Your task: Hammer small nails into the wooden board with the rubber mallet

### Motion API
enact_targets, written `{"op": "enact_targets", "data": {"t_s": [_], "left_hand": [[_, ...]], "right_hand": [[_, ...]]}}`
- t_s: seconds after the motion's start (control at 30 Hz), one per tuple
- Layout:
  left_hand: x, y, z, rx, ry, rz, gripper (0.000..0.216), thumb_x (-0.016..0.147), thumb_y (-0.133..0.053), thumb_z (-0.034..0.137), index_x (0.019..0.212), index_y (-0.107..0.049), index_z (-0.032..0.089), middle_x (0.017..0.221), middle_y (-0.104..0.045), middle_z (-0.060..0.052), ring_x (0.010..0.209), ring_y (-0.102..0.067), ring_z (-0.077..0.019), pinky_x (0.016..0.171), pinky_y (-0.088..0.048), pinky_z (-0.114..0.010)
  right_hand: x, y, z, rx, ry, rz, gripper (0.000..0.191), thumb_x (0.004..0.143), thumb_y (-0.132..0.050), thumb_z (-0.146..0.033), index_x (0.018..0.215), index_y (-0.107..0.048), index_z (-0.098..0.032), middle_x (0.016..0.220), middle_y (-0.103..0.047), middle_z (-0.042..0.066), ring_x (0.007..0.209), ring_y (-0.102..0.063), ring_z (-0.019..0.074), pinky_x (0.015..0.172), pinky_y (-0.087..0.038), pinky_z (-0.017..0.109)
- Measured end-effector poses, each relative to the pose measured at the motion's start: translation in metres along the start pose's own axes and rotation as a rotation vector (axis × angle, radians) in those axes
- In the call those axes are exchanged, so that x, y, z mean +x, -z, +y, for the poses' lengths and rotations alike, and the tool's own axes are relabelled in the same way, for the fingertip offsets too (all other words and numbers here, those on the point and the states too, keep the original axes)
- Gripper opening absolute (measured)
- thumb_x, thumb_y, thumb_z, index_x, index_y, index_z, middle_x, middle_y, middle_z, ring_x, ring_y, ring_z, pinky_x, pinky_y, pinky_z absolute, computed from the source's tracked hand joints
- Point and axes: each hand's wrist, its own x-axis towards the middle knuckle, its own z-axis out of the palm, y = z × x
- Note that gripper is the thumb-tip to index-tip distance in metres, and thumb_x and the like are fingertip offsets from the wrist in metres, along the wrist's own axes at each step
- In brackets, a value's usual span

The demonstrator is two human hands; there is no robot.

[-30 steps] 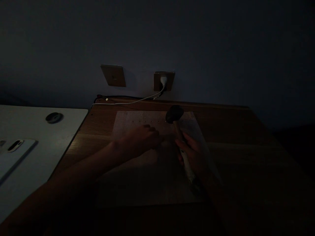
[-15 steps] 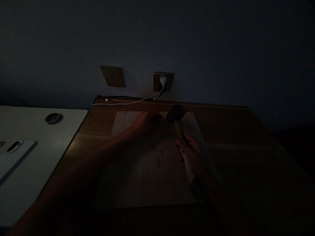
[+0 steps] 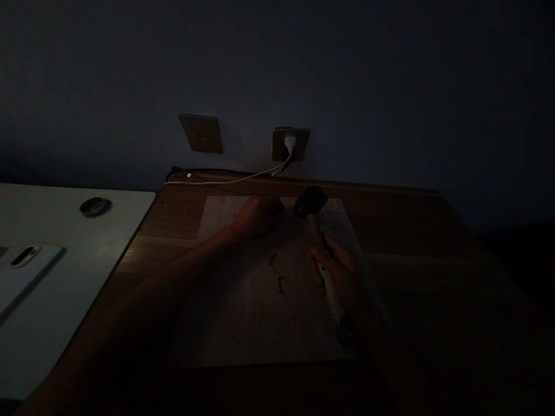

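Note:
My right hand [image 3: 336, 263] is wrapped round the light handle of a hammer [image 3: 332, 289]. Its dark head points away from me, over the far part of a pale board [image 3: 234, 312]. Near the board's far edge, just left of the hammer head, my left hand [image 3: 259, 214] is closed with its fingers bent together. Whatever its fingertips pinch, if anything, is lost in the dark. Between my forearms, several small thin metal pieces [image 3: 278, 283], which look like nails or screws, lie loose on the board.
The board lies on a wooden tabletop [image 3: 416, 277] against the wall. A white surface [image 3: 39, 219] at the left bears a round dark object [image 3: 94, 206] and a phone [image 3: 30, 271]. A white cable [image 3: 234, 181] runs to a wall socket [image 3: 290, 144]. The light is very dim.
The small metal pieces on the board have shifted and now lie closer in line. Both hands and the hammer are almost where they were; the view has moved slightly.

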Motion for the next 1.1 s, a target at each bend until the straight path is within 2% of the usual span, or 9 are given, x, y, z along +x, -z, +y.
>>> {"op": "enact_targets", "data": {"t_s": [0.17, 0.37, 0.57, 0.73, 1.1], "left_hand": [[-0.001, -0.002, -0.003, -0.007, -0.017, -0.004, 0.018, 0.082, -0.066, 0.012, 0.096, -0.077, 0.016, 0.089, -0.079, -0.004, 0.08, -0.073, -0.0175, 0.073, -0.054, -0.027], [-0.004, -0.002, -0.001, 0.019, -0.004, -0.012, 0.018, 0.084, -0.067, 0.014, 0.098, -0.076, 0.017, 0.088, -0.079, -0.004, 0.076, -0.072, -0.0169, 0.069, -0.052, -0.026], [-0.003, -0.003, -0.003, -0.024, -0.008, -0.028, 0.021, 0.081, -0.067, 0.01, 0.099, -0.076, 0.016, 0.09, -0.079, -0.004, 0.078, -0.072, -0.0164, 0.07, -0.052, -0.025], [-0.004, -0.003, -0.002, -0.003, -0.015, -0.016, 0.018, 0.08, -0.066, 0.01, 0.095, -0.075, 0.015, 0.085, -0.077, -0.003, 0.075, -0.07, -0.0161, 0.067, -0.049, -0.025], [-0.003, 0.0, 0.001, 0.012, 0.013, 0.003, 0.025, 0.077, -0.066, 0.006, 0.098, -0.077, 0.016, 0.087, -0.078, -0.003, 0.074, -0.07, -0.015, 0.069, -0.05, -0.024]], "right_hand": [[0.001, 0.003, -0.01, -0.008, 0.004, 0.001, 0.046, 0.079, -0.073, -0.053, 0.112, -0.064, -0.022, 0.058, -0.055, -0.007, 0.04, -0.045, 0.0106, 0.034, -0.035, 0.021], [0.008, 0.0, -0.024, 0.033, 0.087, -0.01, 0.03, 0.086, -0.071, -0.05, 0.096, -0.061, -0.023, 0.055, -0.052, -0.008, 0.038, -0.043, 0.0094, 0.034, -0.033, 0.021], [0.013, -0.009, -0.005, 0.046, 0.085, -0.06, 0.032, 0.09, -0.069, -0.048, 0.107, -0.062, -0.023, 0.055, -0.054, -0.008, 0.039, -0.043, 0.01, 0.036, -0.035, 0.021], [0.013, -0.01, 0.005, 0.031, 0.089, -0.065, 0.029, 0.09, -0.068, -0.051, 0.093, -0.059, -0.023, 0.051, -0.052, -0.008, 0.039, -0.041, 0.0098, 0.036, -0.034, 0.021], [0.01, -0.01, 0.006, -0.043, 0.118, -0.078, 0.024, 0.093, -0.064, -0.048, 0.093, -0.06, -0.024, 0.053, -0.053, -0.007, 0.041, -0.044, 0.0105, 0.038, -0.032, 0.023]]}}
